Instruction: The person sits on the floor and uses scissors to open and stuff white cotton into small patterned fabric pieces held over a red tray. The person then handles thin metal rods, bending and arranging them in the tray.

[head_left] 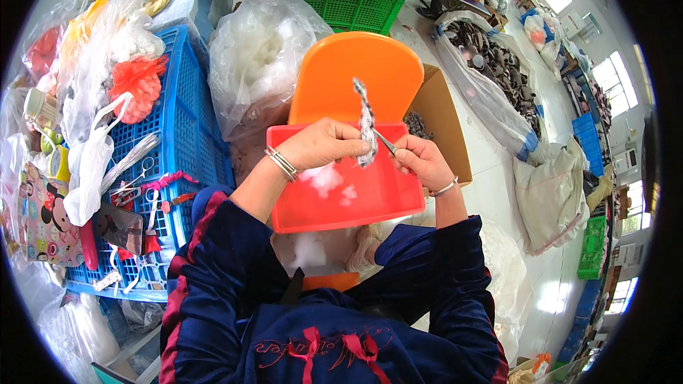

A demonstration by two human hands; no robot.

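Note:
My left hand (324, 146) pinches a narrow grey-and-white fuzzy fabric piece (366, 117), which stands up between thumb and fingers. My right hand (425, 162) is closed around a slim metal tool that looks like tweezers (386, 144). Its tip meets the side of the fabric piece, and whether it goes inside cannot be made out. Both hands are above a red tray (348, 223). Tufts of white stuffing (327, 179) lie in the tray.
An orange chair back (356, 71) rises behind the tray. On the left, a blue crate (186, 99) carries scissors (128, 188) and bags. A clear bag of stuffing (260, 50) stands behind. To the right are a cardboard box (445, 121) and a sack of dark fuzzy pieces (491, 64).

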